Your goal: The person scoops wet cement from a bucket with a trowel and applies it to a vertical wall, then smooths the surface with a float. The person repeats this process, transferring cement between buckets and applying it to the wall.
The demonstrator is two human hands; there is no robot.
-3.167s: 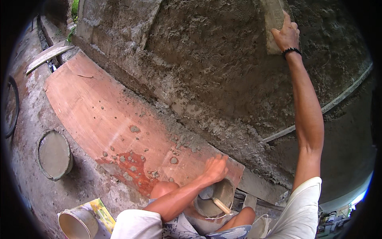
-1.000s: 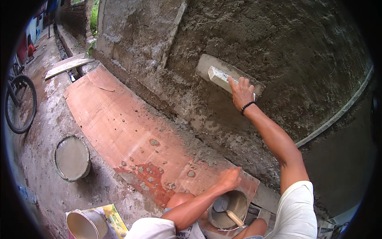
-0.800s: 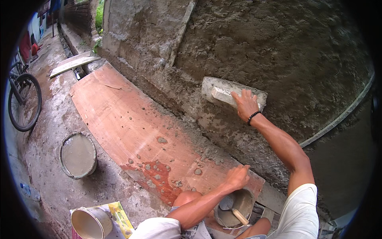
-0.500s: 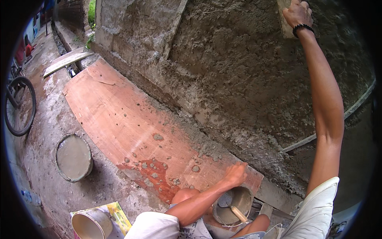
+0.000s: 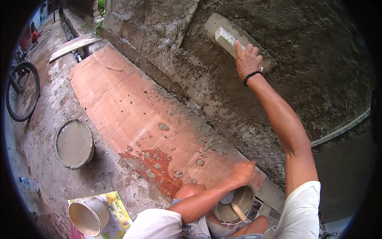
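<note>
My right hand (image 5: 249,61) grips the handle of a plastering float (image 5: 260,49), its broad board lying against the wet grey wall (image 5: 318,67). A black beaded bracelet is on that wrist. Low over the reddish plywood board (image 5: 131,107), my left hand (image 5: 243,173) hovers beside the rim of a mortar bucket (image 5: 250,201); motion smears its fingers. Within that bucket, between my knees, rests a trowel (image 5: 238,212) with a wooden handle, its blade partly hidden by the left forearm.
A bucket of grey slurry (image 5: 74,143) stands left of the board, with a pale bucket (image 5: 88,217) nearer me. Mortar lumps (image 5: 150,173) dot the board. Farther off are a bicycle wheel (image 5: 36,89) and planks (image 5: 73,47). A curved strip (image 5: 342,129) crosses the lower right wall.
My right hand has swept the float left and downward across the wall. The left hand has shifted slightly right, and the whole view has turned a little.
</note>
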